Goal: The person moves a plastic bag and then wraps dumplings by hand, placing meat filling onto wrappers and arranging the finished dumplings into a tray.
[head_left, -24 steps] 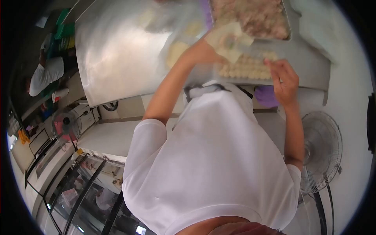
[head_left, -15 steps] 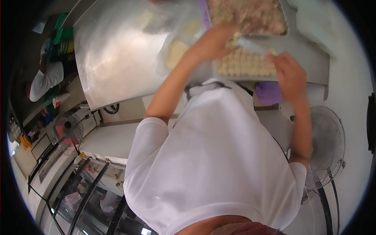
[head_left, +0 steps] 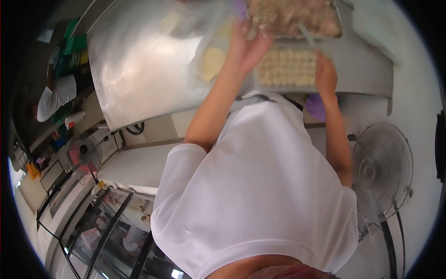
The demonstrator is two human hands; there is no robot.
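My left hand [head_left: 248,46] is turned palm up above the trays, its fingers curled round a small pale dough piece [head_left: 251,33]. A thin light-coloured spatula [head_left: 308,37] is in my right hand [head_left: 326,69], and its far end reaches into the metal tray of chunky pinkish filling [head_left: 292,16]. Below that tray, rows of small round pale pieces [head_left: 287,69] fill a clear tray between my forearms. Flat yellowish dough rounds [head_left: 212,63] lie on plastic to the left of my left wrist.
A steel table [head_left: 139,60] spans the top. Something purple [head_left: 316,107] is under its edge near my right forearm. A standing fan [head_left: 382,172] is on the right, another fan [head_left: 83,149] on the left. A person in a white shirt [head_left: 58,97] is at the far left.
My left hand has moved up and left and turned palm up. The spatula has gone from beside my left hand to the filling, and my right hand has shifted slightly left.
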